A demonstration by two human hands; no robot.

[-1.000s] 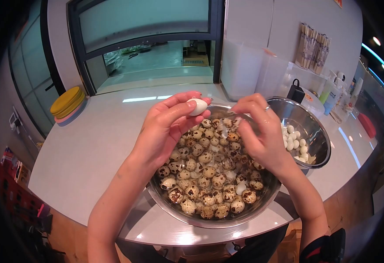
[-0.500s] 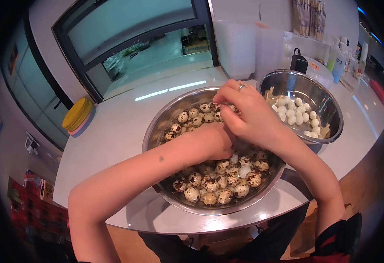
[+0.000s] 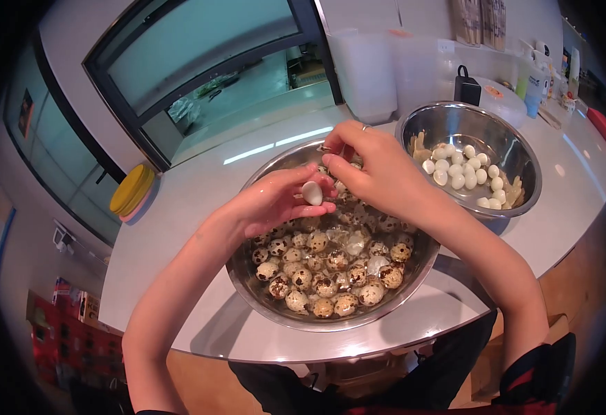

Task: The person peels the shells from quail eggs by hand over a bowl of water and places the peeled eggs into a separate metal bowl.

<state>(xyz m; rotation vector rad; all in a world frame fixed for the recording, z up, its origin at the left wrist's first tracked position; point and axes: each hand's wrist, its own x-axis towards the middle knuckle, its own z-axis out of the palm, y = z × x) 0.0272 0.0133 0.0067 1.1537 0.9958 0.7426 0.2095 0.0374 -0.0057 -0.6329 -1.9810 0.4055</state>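
Observation:
A large steel bowl (image 3: pixel 337 324) holds water and several speckled quail eggs (image 3: pixel 324 287). Above its left part, my left hand (image 3: pixel 282 197) is raised with its fingers curled round a peeled white egg (image 3: pixel 312 194). My right hand (image 3: pixel 365 159) is over the bowl's far side, thumb and index finger pinched on a small dark bit of shell (image 3: pixel 322 148). Some pale shell pieces or peeled eggs lie among the speckled ones; which, I cannot tell. To the right, a second steel bowl (image 3: pixel 517 138) contains several peeled white eggs (image 3: pixel 458 169) and a crumpled tan glove (image 3: pixel 514 194).
Yellow, pink and blue round pads (image 3: pixel 132 190) lean at the counter's left edge. Behind the bowls are a translucent bin (image 3: pixel 365 76) and a black handled box (image 3: pixel 467 88). Bottles (image 3: pixel 535 90) and a red-handled object (image 3: pixel 602 130) are at the far right.
My left hand has come up out of the water and moved left, now showing the peeled egg. My right hand has shifted slightly left. The view has moved a little.

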